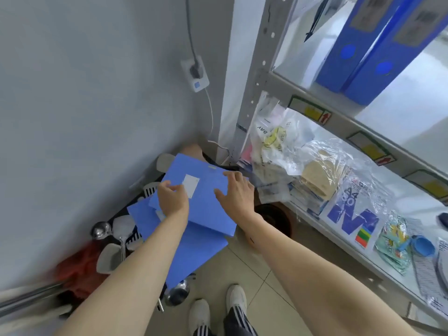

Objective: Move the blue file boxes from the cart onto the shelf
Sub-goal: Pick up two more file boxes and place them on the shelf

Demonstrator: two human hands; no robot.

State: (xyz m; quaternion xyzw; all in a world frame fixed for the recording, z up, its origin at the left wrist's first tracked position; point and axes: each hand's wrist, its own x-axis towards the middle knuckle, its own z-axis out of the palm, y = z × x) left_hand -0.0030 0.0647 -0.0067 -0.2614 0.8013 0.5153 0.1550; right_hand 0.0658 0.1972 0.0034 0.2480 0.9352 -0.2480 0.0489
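Note:
A stack of blue file boxes lies flat on the cart [143,180] at lower left. The top blue file box [206,207] carries a white label and sits tilted on the others [194,253]. My left hand [172,198] grips its left edge, fingers curled over the label side. My right hand [236,194] rests on its right edge with fingers spread over the top. Two blue file boxes [368,52] stand upright on the upper shelf [339,110] at the right.
The grey metal shelf rack [257,76] stands at the right; its lower shelf holds plastic bags [278,144], paper packs [351,214] and a blue lid [423,247]. A wall socket with cables [195,73] is behind. Ladles [100,230] and a red bag [80,265] crowd the cart. My shoes [218,309] stand on tile.

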